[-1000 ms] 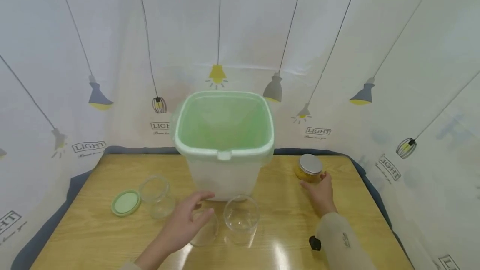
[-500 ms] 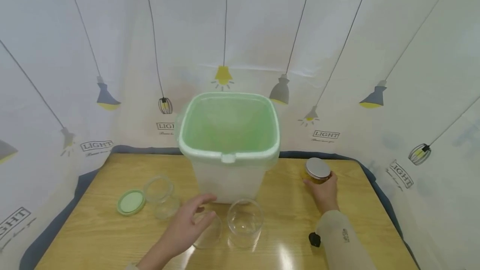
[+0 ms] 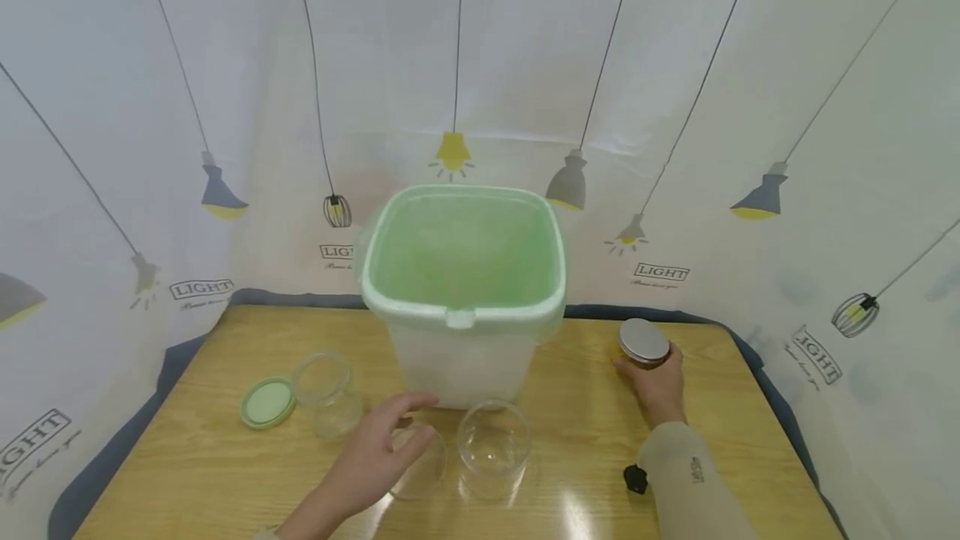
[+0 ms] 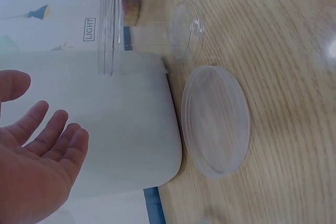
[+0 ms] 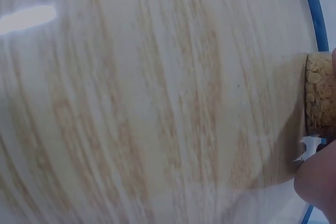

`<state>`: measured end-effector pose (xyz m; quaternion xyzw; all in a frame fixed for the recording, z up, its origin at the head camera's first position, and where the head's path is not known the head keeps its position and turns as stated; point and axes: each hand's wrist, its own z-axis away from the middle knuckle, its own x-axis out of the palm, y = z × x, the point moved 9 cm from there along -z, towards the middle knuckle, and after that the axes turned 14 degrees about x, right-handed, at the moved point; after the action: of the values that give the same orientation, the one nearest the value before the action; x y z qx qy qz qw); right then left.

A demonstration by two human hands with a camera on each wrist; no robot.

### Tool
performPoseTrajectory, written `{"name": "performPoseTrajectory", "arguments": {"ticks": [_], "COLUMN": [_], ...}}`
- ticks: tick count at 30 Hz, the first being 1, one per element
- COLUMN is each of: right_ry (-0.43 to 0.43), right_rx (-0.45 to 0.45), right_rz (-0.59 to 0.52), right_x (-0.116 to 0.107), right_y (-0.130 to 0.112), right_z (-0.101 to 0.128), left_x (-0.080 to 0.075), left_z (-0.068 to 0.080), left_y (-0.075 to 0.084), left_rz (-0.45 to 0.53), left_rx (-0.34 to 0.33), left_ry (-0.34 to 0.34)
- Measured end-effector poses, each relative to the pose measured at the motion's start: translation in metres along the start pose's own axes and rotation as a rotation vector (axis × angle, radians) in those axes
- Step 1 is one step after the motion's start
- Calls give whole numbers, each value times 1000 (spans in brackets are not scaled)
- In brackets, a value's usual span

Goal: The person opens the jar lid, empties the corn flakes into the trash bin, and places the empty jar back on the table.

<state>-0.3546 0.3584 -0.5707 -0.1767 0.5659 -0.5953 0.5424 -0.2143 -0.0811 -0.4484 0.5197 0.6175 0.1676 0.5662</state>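
On the wooden surface (image 3: 225,473), just in front of the big white bin (image 3: 463,307) with its green liner: left hand (image 3: 375,461) released, fingers loosely spread, hovering over a flat clear lid (image 3: 418,463). Not touching it, as far as the left wrist view shows. Right beside that lid, an open clear jar (image 3: 492,448), upright and empty, close against the bin wall.

Over near the far right corner: right hand (image 3: 658,386) wrapped round a small jar with a metal cap (image 3: 643,344), grainy yellow filling visible through the glass. Resting on the surface, close to the edge.

Off to the left, well apart: another small clear jar (image 3: 326,390), with a green lid (image 3: 266,402) lying touching it.

Likely trouble spots:
- Clear lid thin and flat on glossy wood, hard to get fingertips under; probably apt to skid toward the empty jar and knock it.
- Empty jar light and tall, easy to tip with a careless left knuckle.
- Filled jar near the table edge; a loose or slipping grip could send it over the side.
- Metal cap possibly loose; cannot tell from these views.
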Motion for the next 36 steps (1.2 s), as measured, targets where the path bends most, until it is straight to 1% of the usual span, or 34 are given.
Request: {"name": "performPoseTrajectory", "arguments": {"ticks": [5,9,13,17,19,22,24,25,28,30,32,36], "right_ry": [4,-1,-43,-105,-125,-156,-184,-203,-262,-289,-305,-324], "right_rx": [-2,19,5,-53,-89,-147,-168,-178,-195,-212,-230,-275], "right_rz": [18,28,35,75,105,146,167,170,179,177,168,172], "right_x": [0,0,1,3,3,3,5,6,11,13,14,15], "right_y": [-2,0,-3,-13,-17,-22,-22,-21,-19,-18,-19,-21], "right_z": [0,-2,3,20,26,35,38,40,47,52,59,72], "left_x": [0,1,0,2,5,8,10,11,13,15,17,21], "left_z": [1,1,0,-2,-4,-8,-10,-11,-13,-15,-16,-18], "left_y": [-1,-1,0,3,6,14,20,23,28,30,33,39], "left_rz": [18,17,3,-24,-41,-86,-114,-135,-167,-185,-207,-282], "left_rx": [-12,-2,9,31,62,131,180,194,223,230,246,289], "left_ry": [-2,3,16,11,1,-13,-18,-22,-41,-60,-79,-102]}}
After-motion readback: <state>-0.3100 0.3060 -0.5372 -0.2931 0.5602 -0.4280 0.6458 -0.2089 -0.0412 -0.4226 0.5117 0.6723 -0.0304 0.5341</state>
